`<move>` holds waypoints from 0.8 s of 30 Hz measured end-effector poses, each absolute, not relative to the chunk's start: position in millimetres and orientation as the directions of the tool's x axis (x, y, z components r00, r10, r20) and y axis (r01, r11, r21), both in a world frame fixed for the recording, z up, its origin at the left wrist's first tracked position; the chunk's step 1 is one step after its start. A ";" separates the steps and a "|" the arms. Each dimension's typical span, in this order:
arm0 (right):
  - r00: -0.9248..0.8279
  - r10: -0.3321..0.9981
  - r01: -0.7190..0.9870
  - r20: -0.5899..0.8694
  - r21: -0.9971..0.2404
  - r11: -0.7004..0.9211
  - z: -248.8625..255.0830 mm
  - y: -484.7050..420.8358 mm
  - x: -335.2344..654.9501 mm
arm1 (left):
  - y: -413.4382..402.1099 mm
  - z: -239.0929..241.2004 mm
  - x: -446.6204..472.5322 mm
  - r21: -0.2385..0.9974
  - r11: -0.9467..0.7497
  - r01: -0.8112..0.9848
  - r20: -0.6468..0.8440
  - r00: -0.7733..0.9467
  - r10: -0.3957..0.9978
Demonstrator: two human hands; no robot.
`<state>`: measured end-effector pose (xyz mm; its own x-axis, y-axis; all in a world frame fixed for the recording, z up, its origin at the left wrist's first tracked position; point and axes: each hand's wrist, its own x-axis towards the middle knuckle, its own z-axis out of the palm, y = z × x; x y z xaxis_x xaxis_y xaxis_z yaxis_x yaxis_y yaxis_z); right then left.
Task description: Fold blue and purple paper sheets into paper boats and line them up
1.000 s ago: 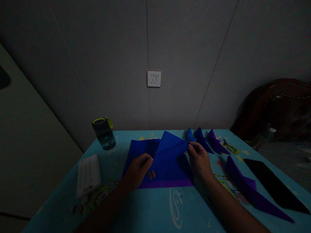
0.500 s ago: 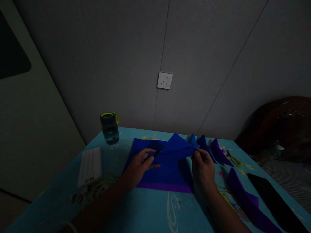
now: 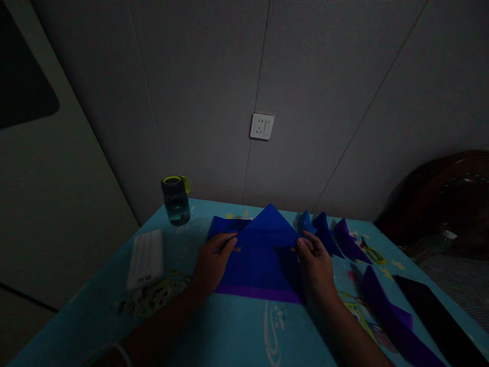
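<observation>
A blue folded sheet of paper (image 3: 270,224) with a pointed top is held up between my two hands. My left hand (image 3: 217,255) pinches its left corner, thumb in front. At the opposite corner, the thumb and fingers of my right hand (image 3: 315,257) are closed on the paper. Beneath it, flat blue sheets (image 3: 260,275) lie on the table with a purple sheet's edge (image 3: 263,292) showing at the front. Just beyond my right hand stand folded paper pieces: a light blue one (image 3: 305,223), a dark blue one (image 3: 325,234) and a purple one (image 3: 348,239).
A water bottle (image 3: 176,204) and a white power bank (image 3: 145,260) are at the left. To the right lie yellow-green-handled scissors (image 3: 375,255), a long folded purple paper (image 3: 393,316) and a black flat object (image 3: 435,316). A patterned blue cloth (image 3: 214,336) covers the table.
My left hand has closed on the paper's left corner. The folded sheet has turned from tilted to nearly level, its point upward. My right hand has shifted slightly left with it.
</observation>
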<state>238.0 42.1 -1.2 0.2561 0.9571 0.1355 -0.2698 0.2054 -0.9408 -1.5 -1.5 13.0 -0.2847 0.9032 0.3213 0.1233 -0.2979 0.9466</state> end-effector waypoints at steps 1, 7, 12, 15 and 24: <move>0.231 0.963 -0.248 0.138 -0.949 0.195 0.6 40.5 237.0 | -1.1 13.8 -2.7 0.947 -0.295 0.129 0.320 -0.307 0.896; 0.118 0.971 -0.007 0.206 -0.978 0.208 11.3 26.0 228.4 | 4.1 16.5 -13.0 0.932 -0.315 0.179 0.362 -0.452 0.815; 0.157 0.974 0.070 0.162 -0.986 0.153 13.0 24.3 230.3 | 2.1 14.5 -14.8 0.861 -0.437 0.260 0.508 -0.397 0.765; 0.218 0.968 0.034 0.123 -0.992 0.119 12.8 28.6 235.3 | 1.2 11.7 -14.0 0.743 -0.521 0.421 0.649 -0.265 0.713; 0.182 0.938 0.147 0.295 -0.951 0.271 8.4 28.7 235.2 | 5.7 7.1 -18.2 0.513 -0.565 0.646 0.786 -0.089 0.612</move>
